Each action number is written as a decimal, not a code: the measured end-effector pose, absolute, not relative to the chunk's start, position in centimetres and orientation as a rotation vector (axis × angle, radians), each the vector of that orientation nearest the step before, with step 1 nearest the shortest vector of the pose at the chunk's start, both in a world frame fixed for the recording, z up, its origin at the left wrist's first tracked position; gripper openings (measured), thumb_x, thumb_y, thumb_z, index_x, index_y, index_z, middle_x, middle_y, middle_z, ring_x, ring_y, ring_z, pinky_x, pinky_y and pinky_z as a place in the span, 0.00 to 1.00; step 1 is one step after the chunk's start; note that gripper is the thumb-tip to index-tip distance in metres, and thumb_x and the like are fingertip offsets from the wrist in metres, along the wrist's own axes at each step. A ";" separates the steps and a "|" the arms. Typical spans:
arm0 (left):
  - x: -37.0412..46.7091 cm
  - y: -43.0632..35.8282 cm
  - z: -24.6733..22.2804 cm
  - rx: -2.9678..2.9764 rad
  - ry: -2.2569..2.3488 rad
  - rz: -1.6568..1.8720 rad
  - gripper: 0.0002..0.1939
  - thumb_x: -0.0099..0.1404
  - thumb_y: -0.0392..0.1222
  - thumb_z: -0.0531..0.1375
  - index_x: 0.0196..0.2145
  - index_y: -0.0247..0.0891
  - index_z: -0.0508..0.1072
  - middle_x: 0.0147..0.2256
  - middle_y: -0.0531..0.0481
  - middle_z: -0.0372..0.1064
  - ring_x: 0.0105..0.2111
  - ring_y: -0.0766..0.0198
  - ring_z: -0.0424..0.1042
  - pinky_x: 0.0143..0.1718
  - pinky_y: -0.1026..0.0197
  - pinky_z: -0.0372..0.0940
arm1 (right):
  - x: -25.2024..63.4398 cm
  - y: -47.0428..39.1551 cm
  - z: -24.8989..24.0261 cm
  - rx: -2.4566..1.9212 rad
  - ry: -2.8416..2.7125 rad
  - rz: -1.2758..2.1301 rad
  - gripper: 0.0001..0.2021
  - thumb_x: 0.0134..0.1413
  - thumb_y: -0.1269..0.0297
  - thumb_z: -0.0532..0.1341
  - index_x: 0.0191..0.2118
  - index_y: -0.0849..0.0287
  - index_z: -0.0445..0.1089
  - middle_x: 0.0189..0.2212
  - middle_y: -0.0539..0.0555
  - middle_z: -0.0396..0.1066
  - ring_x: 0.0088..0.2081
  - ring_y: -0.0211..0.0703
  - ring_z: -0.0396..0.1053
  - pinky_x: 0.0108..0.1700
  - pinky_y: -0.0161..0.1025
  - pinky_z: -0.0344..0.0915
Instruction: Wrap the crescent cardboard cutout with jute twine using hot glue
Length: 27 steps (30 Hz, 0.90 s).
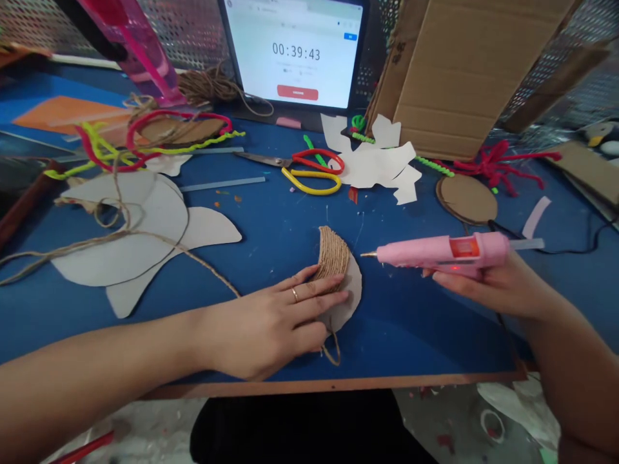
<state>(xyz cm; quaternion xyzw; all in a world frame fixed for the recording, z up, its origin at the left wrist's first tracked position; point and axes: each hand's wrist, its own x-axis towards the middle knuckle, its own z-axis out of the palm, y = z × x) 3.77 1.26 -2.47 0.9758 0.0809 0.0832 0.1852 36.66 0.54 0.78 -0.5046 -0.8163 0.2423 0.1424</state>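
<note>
The blue desk (411, 348) is the biggest thing; think of a clock lying on its middle. A big brown sheet of cardboard (464, 77) stands at 1 o'clock. Flat white cutouts (97, 258) lie at 9 o'clock, with loose string over them. A screen (294, 71) at 12 o'clock says 00:39:43. The left hand (271, 328) comes in from 7 o'clock. Its grip is open — fingers stretched out flat on top of a curved white piece (355, 283) just below the middle. Rows of brown string (333, 251) cover the upper part of that piece. At 3 o'clock, the right hand (503, 287) has its grip closed around a pink glue gun (416, 251). The gun's tip points at the curved piece — near it, but not touching. Scissors (285, 162) lie between 11 and 12. Smallest is a ring (294, 294) on a left finger.
</note>
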 end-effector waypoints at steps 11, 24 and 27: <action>3.6 0.4 -2.3 2.737 0.320 0.298 0.13 0.64 0.29 0.49 0.40 0.30 0.72 0.61 0.27 0.56 0.64 0.48 0.53 0.63 0.48 0.56 | 34.7 -0.3 1.6 -1.390 -2.315 0.889 0.16 0.60 0.57 0.56 0.50 0.52 0.73 0.32 0.51 0.76 0.32 0.41 0.72 0.38 0.38 0.71; 3.8 0.3 -2.7 2.809 0.313 0.388 0.15 0.66 0.29 0.47 0.44 0.26 0.71 0.58 0.24 0.60 0.61 0.45 0.59 0.60 0.47 0.61 | 34.2 0.2 1.6 -1.369 -2.522 0.526 0.11 0.59 0.59 0.57 0.28 0.57 0.69 0.15 0.45 0.56 0.18 0.34 0.56 0.21 0.35 0.52; 3.8 0.2 -2.7 2.822 0.309 0.403 0.15 0.67 0.30 0.46 0.44 0.26 0.71 0.57 0.24 0.60 0.60 0.45 0.60 0.60 0.47 0.61 | 34.2 0.3 1.5 -1.372 -2.539 0.468 0.13 0.59 0.58 0.57 0.26 0.57 0.67 0.16 0.46 0.56 0.17 0.33 0.53 0.20 0.35 0.49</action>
